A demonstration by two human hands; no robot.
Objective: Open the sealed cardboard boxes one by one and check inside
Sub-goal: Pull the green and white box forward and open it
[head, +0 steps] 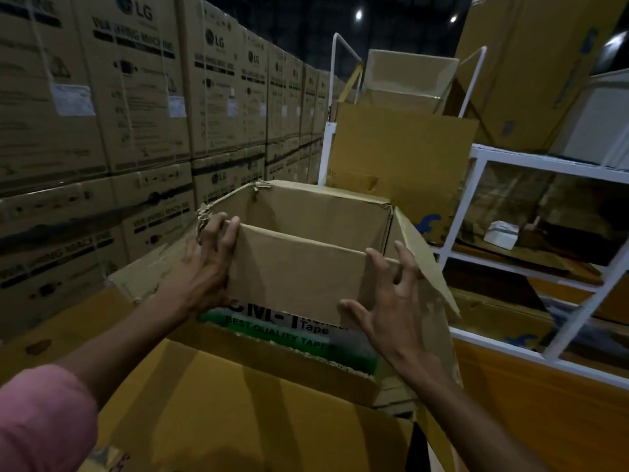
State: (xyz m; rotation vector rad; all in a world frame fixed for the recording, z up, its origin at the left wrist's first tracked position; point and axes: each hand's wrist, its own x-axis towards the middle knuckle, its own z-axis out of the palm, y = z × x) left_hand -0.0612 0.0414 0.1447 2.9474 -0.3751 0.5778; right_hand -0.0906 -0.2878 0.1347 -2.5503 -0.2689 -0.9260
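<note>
My left hand [207, 264] grips the open cardboard box [299, 267] at its left corner. My right hand [391, 311], fingers spread wide, hovers by its right edge.

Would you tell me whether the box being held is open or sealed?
Open: the box has its flaps folded outward, showing its bare inner walls.

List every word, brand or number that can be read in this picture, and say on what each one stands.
"LG": on the stacked cartons at the left.
"BEST QUALITY TAPE" and "Tape": on the green and white panel of the open box.
"CM-": above that, partly cut off by the flap.
Black headline under each "LG": too blurred to read surely.
White stickers on the cartons: too small to read.
</note>
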